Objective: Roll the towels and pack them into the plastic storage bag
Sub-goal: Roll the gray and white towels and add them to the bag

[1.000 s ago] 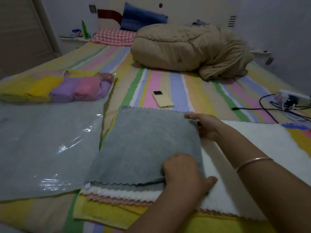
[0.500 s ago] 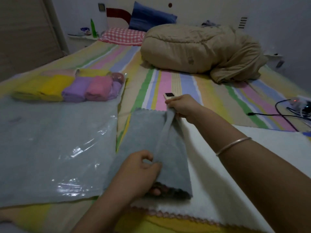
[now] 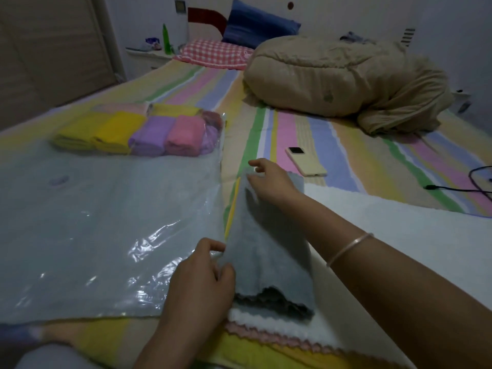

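Observation:
A grey towel (image 3: 269, 251), folded into a narrow strip, lies on top of a stack of flat towels whose white one (image 3: 386, 235) shows to the right. My left hand (image 3: 202, 283) pinches the strip's near left edge. My right hand (image 3: 271, 179) rests on its far end with fingers spread, pressing it down. To the left lies the clear plastic storage bag (image 3: 93, 227), flat on the bed. Several rolled towels (image 3: 149, 134), yellow, purple and pink, sit inside its far end.
A cream phone (image 3: 306, 162) lies on the striped sheet beyond the towels. A bundled tan duvet (image 3: 346, 78) fills the far right, with pillows behind it. Black cables (image 3: 468, 185) trail at the right edge. A bedside shelf with a green bottle (image 3: 166, 39) stands far left.
The grey towel's right half has been folded over to the left into a narrow strip. Both hands moved left with the fold; the right hand now lies flat on the far end.

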### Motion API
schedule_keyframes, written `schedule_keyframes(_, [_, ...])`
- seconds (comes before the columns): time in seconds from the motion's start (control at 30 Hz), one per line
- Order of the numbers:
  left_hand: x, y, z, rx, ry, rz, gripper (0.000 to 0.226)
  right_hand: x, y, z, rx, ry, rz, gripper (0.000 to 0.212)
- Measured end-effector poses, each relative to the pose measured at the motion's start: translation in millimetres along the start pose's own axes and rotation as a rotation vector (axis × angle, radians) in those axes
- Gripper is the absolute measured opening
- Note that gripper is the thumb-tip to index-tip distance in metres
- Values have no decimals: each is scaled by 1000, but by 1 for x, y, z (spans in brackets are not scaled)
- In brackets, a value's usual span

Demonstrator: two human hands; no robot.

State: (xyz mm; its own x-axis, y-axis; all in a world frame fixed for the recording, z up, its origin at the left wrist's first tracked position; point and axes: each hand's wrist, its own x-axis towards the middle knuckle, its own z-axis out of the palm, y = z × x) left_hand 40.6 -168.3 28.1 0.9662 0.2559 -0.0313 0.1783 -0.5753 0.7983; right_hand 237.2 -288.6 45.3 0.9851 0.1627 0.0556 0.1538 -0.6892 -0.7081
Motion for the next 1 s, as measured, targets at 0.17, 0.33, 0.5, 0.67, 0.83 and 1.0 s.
schedule_keyframes(0.17, [2, -3, -5, 111, 15, 57, 26, -78, 29, -5, -560, -178, -312, 71])
schedule_keyframes(0.33, [4, -12, -8, 332, -2, 54, 32, -158, 59, -23, -639, -279, -403, 69])
schedule_keyframes(0.5, [-4, 0, -6, 550, 240, 392, 43, -193, 81, -48, -453, -177, -562, 51])
schedule_keyframes(0.67, [-11, 5, 19, 433, -98, 787, 44, -200, 92, -45, -469, -122, -598, 64])
schedule_keyframes(0.83, [-13, 0, 28, 470, -107, 655, 81, -187, 88, -32, -241, 58, -627, 33])
schedule_keyframes(1.0, [-10, 9, 19, 407, 112, 697, 54, -178, 74, -55, -58, 138, -558, 36])
